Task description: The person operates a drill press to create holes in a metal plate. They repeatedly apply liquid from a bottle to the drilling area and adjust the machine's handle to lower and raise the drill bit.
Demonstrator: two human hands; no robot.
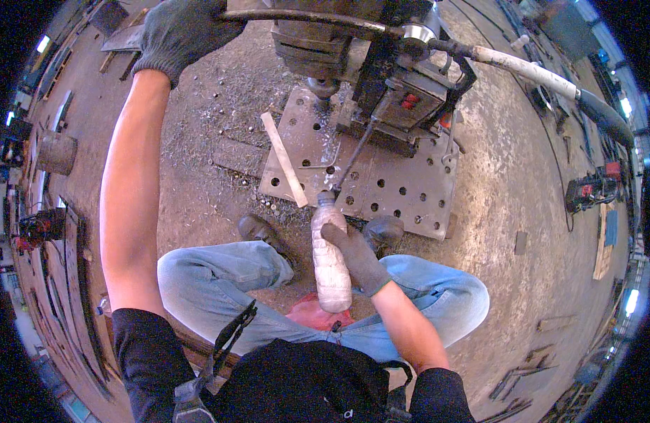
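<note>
My left hand [184,39], in a dark grey glove, is closed round the end of a long metal lever [311,15] of the drill press [314,53]. My right hand [356,257], also gloved, grips a cloudy, dirty plastic bottle [330,271] between my knees. The bottle's dark cap [326,198] points away from me, close to the lower end of a thin dark rod or tube [355,156] sloping down from the machine. Below the drill's chuck [323,87] lies a steel plate [378,169] with rows of drilled holes.
On the plate rest a pale flat bar [284,158] and an L-shaped hex key [319,167]. Metal shavings [205,120] litter the floor on the left. A thick sleeved handle [526,69] juts out rightward. Another machine [593,189] stands at far right, a metal drum [57,152] at far left.
</note>
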